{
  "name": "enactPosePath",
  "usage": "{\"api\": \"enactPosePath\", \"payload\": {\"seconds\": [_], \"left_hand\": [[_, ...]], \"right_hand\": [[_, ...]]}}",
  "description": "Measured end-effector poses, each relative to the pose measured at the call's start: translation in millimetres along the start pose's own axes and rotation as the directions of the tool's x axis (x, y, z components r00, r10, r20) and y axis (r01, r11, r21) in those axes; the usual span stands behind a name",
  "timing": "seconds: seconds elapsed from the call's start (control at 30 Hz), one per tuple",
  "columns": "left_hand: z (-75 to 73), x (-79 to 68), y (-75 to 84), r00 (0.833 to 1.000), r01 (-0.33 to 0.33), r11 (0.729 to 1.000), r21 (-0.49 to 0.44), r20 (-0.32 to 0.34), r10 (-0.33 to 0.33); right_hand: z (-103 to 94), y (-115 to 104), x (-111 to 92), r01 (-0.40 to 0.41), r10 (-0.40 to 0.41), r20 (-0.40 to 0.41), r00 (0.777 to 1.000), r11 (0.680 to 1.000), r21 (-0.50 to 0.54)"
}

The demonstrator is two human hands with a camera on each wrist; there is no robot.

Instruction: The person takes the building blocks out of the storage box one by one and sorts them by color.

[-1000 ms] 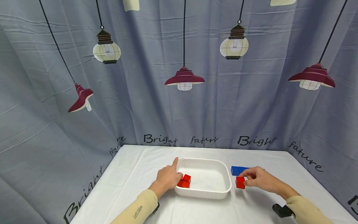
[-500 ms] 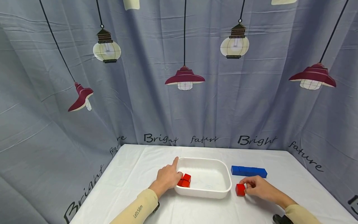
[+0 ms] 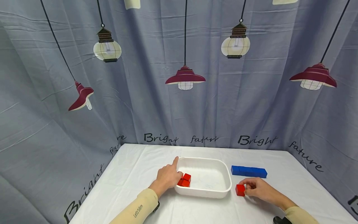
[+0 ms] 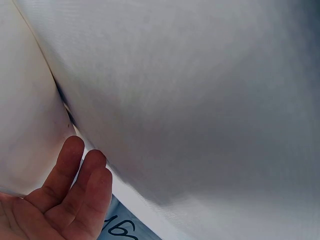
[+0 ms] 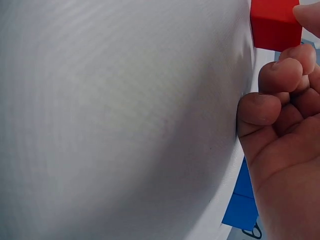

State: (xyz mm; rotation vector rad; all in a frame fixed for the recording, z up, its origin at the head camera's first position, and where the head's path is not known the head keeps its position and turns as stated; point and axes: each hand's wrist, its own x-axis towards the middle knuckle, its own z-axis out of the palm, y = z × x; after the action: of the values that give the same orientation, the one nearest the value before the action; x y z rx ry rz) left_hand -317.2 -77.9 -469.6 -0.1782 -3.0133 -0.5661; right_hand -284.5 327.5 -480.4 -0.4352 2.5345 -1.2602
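At the left end of a white plastic tray, my left hand holds the rim, its index finger stretched along the edge and its thumb over the inner side. The other fingers lie along the tray's outer wall in the left wrist view. Several red cubes are grouped inside the tray beside that thumb. My right hand pinches another red cube between thumb and fingertips, low over the cloth to the right of the tray. Its remaining fingers are curled near the cloth in the right wrist view.
Behind the right hand, several blue cubes form a straight row on the white-clothed table. A grey curtain with printed lamps hangs behind the table's back edge and down its sides.
My right hand has brought the red cube a little nearer to me and lower, uncovering the whole blue row; over the last half second it barely moves. The left hand stays on the tray.
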Motion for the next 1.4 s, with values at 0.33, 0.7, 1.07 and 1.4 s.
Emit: {"api": "enactPosePath", "payload": {"seconds": [0.33, 0.7, 1.07, 1.4], "left_hand": [[-0.7, -0.8, 1.2, 1.000, 0.012, 1.000, -0.005, 0.019, -0.012], [-1.0, 1.4, 0.8, 1.000, 0.006, 1.000, 0.011, 0.008, -0.007], [0.1, -0.3, 0.7, 1.000, 0.012, 1.000, 0.005, 0.020, -0.012], [-1.1, -0.9, 1.4, 1.000, 0.006, 1.000, -0.002, 0.013, -0.006]], "right_hand": [[-5.5, -7, 0, 0.023, -0.023, 0.026, 0.999, 1.000, -0.002], [-11.7, -52, 8, 0.154, -0.154, 0.015, 0.988, 0.987, -0.052], [-6.3, -87, 38, 0.285, -0.280, 0.109, 0.954, 0.958, -0.037], [4.4, -124, 61, 0.271, -0.253, 0.164, 0.953, 0.958, -0.096]]}}
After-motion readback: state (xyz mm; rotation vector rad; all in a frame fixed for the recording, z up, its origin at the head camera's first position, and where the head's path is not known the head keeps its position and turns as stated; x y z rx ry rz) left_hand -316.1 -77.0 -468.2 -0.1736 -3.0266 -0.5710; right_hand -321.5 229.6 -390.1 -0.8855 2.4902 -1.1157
